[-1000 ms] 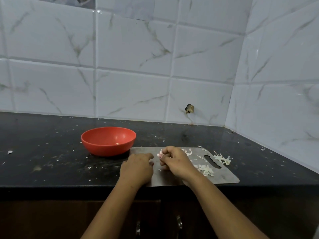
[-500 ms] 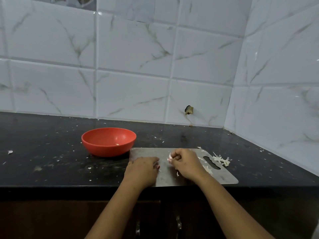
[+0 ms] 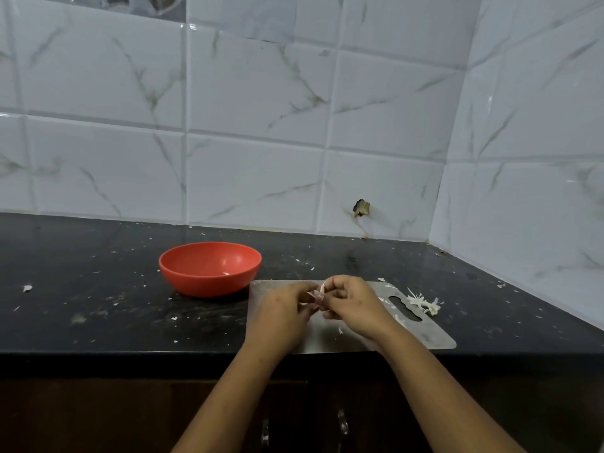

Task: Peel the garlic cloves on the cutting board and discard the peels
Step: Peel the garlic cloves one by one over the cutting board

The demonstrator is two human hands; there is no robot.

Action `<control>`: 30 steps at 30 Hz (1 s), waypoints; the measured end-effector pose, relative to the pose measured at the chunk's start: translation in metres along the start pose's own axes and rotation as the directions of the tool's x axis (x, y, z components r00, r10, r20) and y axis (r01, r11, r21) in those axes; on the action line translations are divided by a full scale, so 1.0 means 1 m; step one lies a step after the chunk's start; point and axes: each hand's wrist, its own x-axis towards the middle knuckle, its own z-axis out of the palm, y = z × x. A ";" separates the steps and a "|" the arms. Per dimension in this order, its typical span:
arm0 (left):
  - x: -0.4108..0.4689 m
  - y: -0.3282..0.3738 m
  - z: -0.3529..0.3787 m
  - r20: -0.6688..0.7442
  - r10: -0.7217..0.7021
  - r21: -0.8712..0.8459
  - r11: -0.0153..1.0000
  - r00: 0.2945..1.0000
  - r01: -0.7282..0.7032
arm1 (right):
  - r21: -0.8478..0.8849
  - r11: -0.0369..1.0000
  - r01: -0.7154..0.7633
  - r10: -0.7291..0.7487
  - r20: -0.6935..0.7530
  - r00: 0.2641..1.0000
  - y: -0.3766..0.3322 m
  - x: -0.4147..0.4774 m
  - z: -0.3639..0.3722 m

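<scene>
Hands meet over the cutting board, left hand and right hand both pinching one garlic clove. Peels lie beside the board.

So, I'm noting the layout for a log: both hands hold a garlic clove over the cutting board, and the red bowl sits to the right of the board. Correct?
Not quite. The head view shows the red bowl to the left of the cutting board, not the right. The rest holds: the left hand and right hand hold a garlic clove over the board.
</scene>
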 end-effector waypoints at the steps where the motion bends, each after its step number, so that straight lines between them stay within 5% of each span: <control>1: 0.000 -0.001 -0.002 -0.056 0.014 0.017 1.000 0.998 -0.013 | 0.035 0.999 0.003 -0.003 0.003 1.000 -0.002 0.000 0.002; 7: -0.003 -0.003 -0.007 -0.157 0.000 0.254 0.966 0.988 0.040 | 0.118 0.993 -0.014 0.018 -0.028 0.999 0.003 -0.002 0.001; 10: -0.005 0.004 -0.002 -0.161 -0.039 0.258 0.963 0.986 0.080 | 0.095 0.995 0.035 -0.019 -0.167 0.986 0.011 -0.001 -0.011; 17: 0.021 0.017 0.028 -0.038 -0.108 0.287 0.951 0.993 0.114 | 0.097 0.995 0.020 0.008 -0.282 0.959 0.024 -0.001 -0.032; 26: 0.036 0.016 0.049 0.073 -0.065 0.050 0.997 0.995 0.061 | 0.125 0.990 0.062 -0.020 -0.311 0.950 0.031 0.000 -0.034; 30: 0.027 0.012 0.040 -0.006 -0.020 0.000 1.000 1.000 0.020 | 0.097 0.992 0.084 -0.055 -0.268 0.962 0.026 0.002 -0.028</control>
